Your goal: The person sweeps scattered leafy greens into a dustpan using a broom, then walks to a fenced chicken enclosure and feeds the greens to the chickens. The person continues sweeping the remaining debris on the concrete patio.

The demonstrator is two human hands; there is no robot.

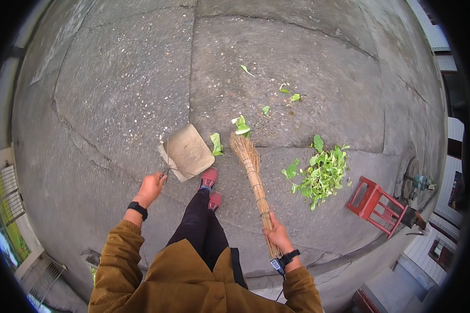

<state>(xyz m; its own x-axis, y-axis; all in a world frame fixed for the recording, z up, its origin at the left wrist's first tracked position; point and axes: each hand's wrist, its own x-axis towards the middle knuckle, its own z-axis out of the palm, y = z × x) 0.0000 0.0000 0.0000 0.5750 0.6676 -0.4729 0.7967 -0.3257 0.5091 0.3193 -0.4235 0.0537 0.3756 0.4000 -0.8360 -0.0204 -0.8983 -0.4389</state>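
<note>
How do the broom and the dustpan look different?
The broom is long and narrow, while the dustpan is broad and squarish. The broom is a bundle of bound strands; the dustpan has a smoother, flat face. The right hand holds the broom, the left hand the dustpan. Both are tannish.

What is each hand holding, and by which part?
The left hand holds the dustpan by its thin handle. The right hand grips the straw broom by its bound handle, toward the end away from the bristles.
</note>
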